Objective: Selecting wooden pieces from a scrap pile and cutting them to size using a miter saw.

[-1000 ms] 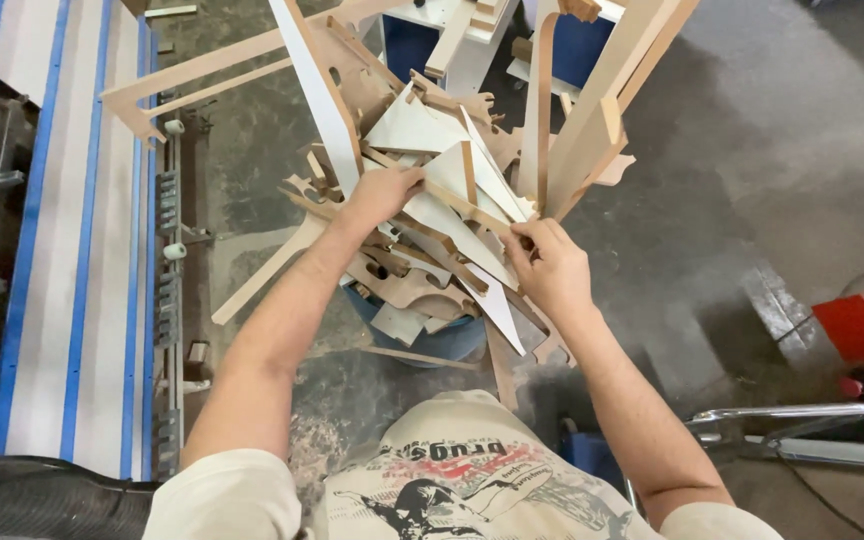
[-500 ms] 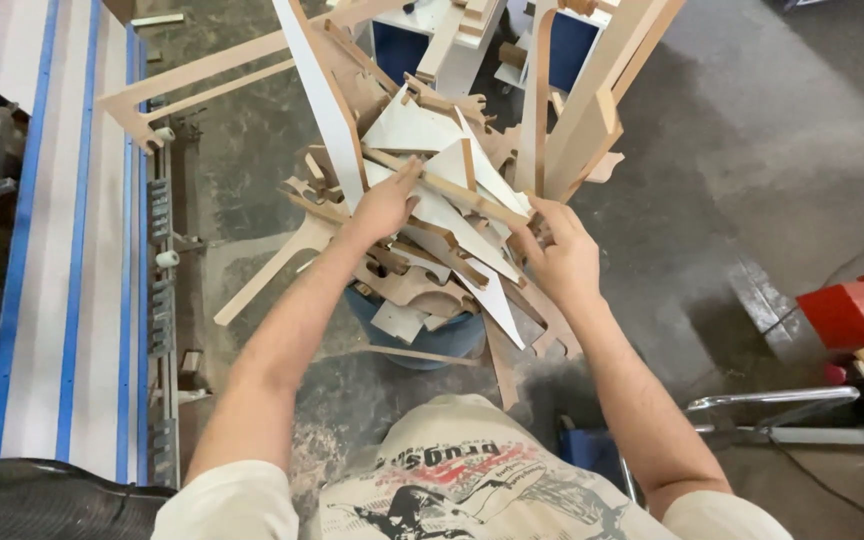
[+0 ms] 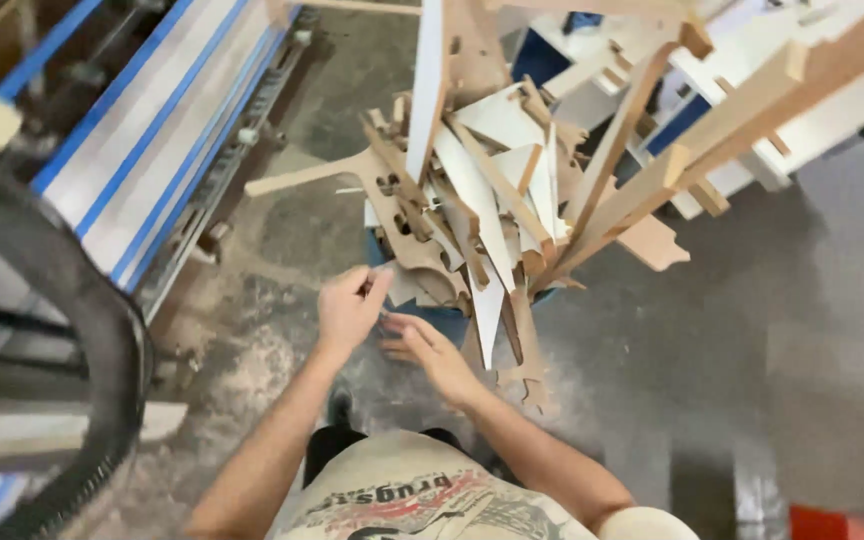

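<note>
Both arms bare, reaching forward and down from the torso. Left hand point(image 3: 350, 308) raised a little higher, fingers curled loosely inward, thumb toward the right. Right hand point(image 3: 422, 345) just beside it, palm down, fingers spread toward the left hand. Fingertips near or touching; blur hides which.

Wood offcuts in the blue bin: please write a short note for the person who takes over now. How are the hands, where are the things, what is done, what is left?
Left hand: fingers curled, empty as far as I can tell, beside the lower edge of the wood offcuts.
Right hand: open, empty, just below the left one.
Things: offcuts stand crammed and overflowing in the blue bin on the dusty floor; long strips lean out to the right.
Done: the bin is loaded full.
Left: neither hand grips a piece now; the pile looks loose.
</note>
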